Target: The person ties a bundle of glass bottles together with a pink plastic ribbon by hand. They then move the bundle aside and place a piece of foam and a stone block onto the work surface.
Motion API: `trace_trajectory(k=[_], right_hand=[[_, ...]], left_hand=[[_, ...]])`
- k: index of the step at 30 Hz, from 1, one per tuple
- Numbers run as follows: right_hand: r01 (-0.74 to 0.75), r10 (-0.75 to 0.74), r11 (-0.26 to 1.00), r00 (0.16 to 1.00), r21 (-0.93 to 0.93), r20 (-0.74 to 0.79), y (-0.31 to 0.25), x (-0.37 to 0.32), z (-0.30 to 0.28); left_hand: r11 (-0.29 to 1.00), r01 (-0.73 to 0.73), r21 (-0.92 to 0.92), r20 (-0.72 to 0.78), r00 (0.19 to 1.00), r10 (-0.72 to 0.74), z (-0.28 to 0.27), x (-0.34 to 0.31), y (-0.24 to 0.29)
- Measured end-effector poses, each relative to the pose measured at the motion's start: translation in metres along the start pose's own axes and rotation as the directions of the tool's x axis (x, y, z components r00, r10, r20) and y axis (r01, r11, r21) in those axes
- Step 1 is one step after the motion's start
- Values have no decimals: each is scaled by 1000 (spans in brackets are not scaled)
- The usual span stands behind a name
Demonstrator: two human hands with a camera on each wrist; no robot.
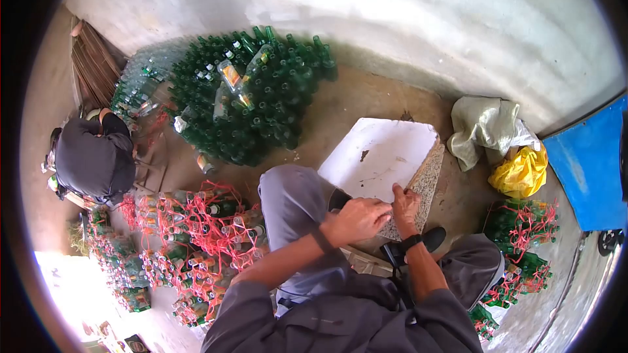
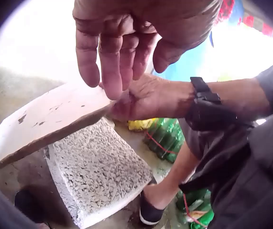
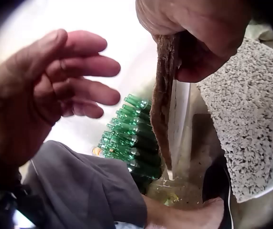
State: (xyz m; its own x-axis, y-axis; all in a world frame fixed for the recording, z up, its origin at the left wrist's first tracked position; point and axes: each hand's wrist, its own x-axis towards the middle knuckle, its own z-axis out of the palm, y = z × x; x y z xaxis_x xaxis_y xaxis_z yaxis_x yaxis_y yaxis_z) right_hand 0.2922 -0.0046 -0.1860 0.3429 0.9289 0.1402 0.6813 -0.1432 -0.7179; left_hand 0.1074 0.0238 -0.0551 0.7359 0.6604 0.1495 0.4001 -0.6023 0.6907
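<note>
My right hand (image 1: 407, 210) grips the near edge of a white board (image 1: 373, 157) with a rough brown edge, its fingers curled round it in the right wrist view. Dark marks show on the board's white face. Beside that grip my left hand (image 1: 360, 221) hovers with loosely bent fingers and nothing in them, apart from the board in the right wrist view. Behind and under the board stands a speckled grey-white block (image 2: 98, 167) with pale sides, between the feet.
Many green bottles (image 1: 261, 104) stand against the wall. Bottles bound with pink string (image 1: 209, 222) are at left, more (image 1: 523, 222) at right. A yellow bag (image 1: 520, 173), a pale sack (image 1: 481, 127) and a blue panel (image 1: 585, 163) lie to the right. Another person (image 1: 95, 157) crouches at left.
</note>
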Motion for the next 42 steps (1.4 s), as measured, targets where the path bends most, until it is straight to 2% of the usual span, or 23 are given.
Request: trace_trajectory(k=[1, 3, 5, 6, 7, 9, 13, 15, 16, 18, 19, 20, 21, 22, 24, 26, 28, 32, 37, 39, 40, 41, 42], right_hand=[[228, -232, 944, 973, -239, 15, -5, 1, 4], [186, -181, 953, 982, -238, 45, -13, 2, 12], [215, -209, 955, 977, -205, 51, -33, 9, 15], [-247, 196, 936, 957, 251, 212, -39, 11, 24], [-251, 200, 934, 957, 253, 211, -46, 11, 31], [-20, -18, 902, 996, 430, 84, -60, 8, 43], [49, -128, 860, 985, 508, 120, -88, 24, 61], [81, -165, 940, 958, 332, 234, -105, 33, 69], [69, -147, 944, 963, 324, 226, -107, 35, 81], [559, -562, 827, 825, 58, 64, -104, 40, 110], [552, -555, 832, 830, 52, 63, -111, 40, 108], [335, -410, 884, 890, 325, 198, -118, 39, 105], [53, -289, 841, 885, 538, 364, -127, 38, 97], [-204, -139, 801, 851, 562, 506, -138, 40, 84], [-253, -100, 776, 855, 578, 509, -152, 37, 55], [-294, -69, 750, 856, 593, 512, -146, 30, 43], [-468, 162, 678, 848, 567, 505, -123, 11, 31], [-520, 376, 591, 854, 617, 360, -21, -29, 26], [-692, 651, 591, 712, 414, 262, 101, -52, 10], [-702, 741, 608, 669, 371, 53, 119, -49, 12], [-700, 741, 607, 670, 376, 51, 111, -44, 8], [-686, 730, 676, 675, 269, -111, 101, -42, 4], [-679, 691, 718, 671, 150, -270, 95, -42, 0]], left_hand=[[1000, -1, -4, 6, 1000, 1, -4, 1, -3], [991, 98, -92, -95, 990, -106, -8, 1, -7], [980, 143, -138, -64, 986, -153, -14, 6, -11], [989, 108, -99, -165, 979, -123, -17, 10, -12], [996, 75, -55, -263, 961, -87, -19, 14, -15], [993, 85, -82, -254, 962, -103, -23, 20, -25], [1000, 15, -7, -300, 954, -16, -35, 41, -50], [956, 287, -64, -200, 935, -294, -44, 50, -58], [946, 321, -54, -221, 920, -325, -45, 53, -68], [912, 408, -37, -230, 885, -405, -48, 58, -90], [887, 462, -27, -216, 863, -456, -52, 61, -96], [884, 466, 40, -149, 877, -456, -58, 61, -102], [884, 466, 41, -143, 878, -456, -64, 61, -102], [898, 413, 150, -124, 909, -398, -72, 60, -99], [886, 298, 355, -185, 951, -246, -78, 60, -99], [811, 402, 426, -229, 914, -334, -96, 71, -108], [766, 497, 408, -294, 866, -405, -113, 81, -125], [715, 561, 418, -280, 828, -486, -128, 104, -139], [813, 465, 352, -150, 885, -441, -138, 115, -168], [866, 388, 316, -129, 922, -366, -153, 110, -198], [880, 345, 327, -167, 938, -305, -160, 109, -207], [892, 301, 338, -200, 949, -244, -166, 108, -217], [882, 342, 323, -184, 937, -296, -173, 109, -217]])
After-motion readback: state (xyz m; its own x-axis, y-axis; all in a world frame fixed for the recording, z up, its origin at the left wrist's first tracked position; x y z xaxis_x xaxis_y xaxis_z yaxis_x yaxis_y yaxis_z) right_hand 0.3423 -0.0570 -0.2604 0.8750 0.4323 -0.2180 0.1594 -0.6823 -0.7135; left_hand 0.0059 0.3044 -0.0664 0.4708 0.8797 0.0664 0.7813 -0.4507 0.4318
